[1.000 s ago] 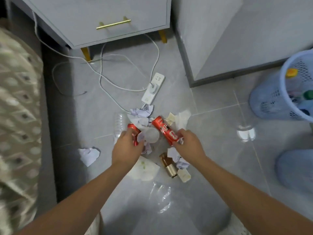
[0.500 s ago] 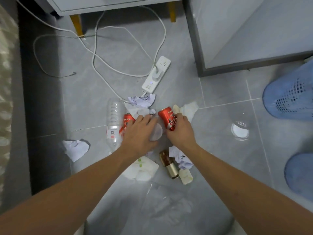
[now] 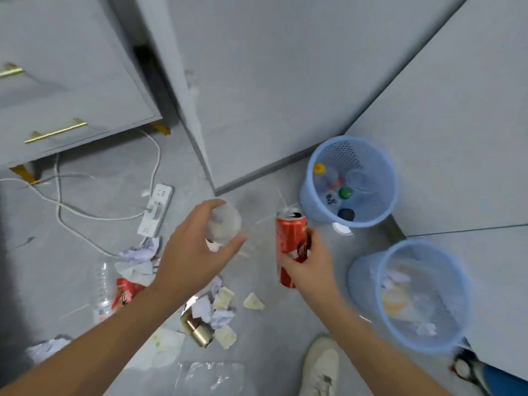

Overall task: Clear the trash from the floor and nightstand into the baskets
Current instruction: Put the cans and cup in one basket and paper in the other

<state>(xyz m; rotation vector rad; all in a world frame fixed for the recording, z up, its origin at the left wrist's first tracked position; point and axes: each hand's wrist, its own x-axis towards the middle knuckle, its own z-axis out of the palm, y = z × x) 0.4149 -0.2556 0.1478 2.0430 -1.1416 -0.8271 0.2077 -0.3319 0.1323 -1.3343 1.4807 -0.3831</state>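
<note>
My left hand holds a clear plastic cup above the floor. A red soda can stands upright in the grip of my right hand. Both are lifted to the left of two blue mesh baskets. The far basket holds bottles with coloured caps; the near basket holds crumpled paper. On the floor below lie a second red can, a clear bottle, crumpled papers and a small brown bottle.
A white power strip with cables lies on the tiles by the grey nightstand. A clear plastic bag and a tissue lie near my feet; my shoe is beside them. A grey cabinet stands behind.
Both hands have risen from the trash pile, the left with the clear cup, the right with the red can. The view has swung right, bringing both baskets into sight.
</note>
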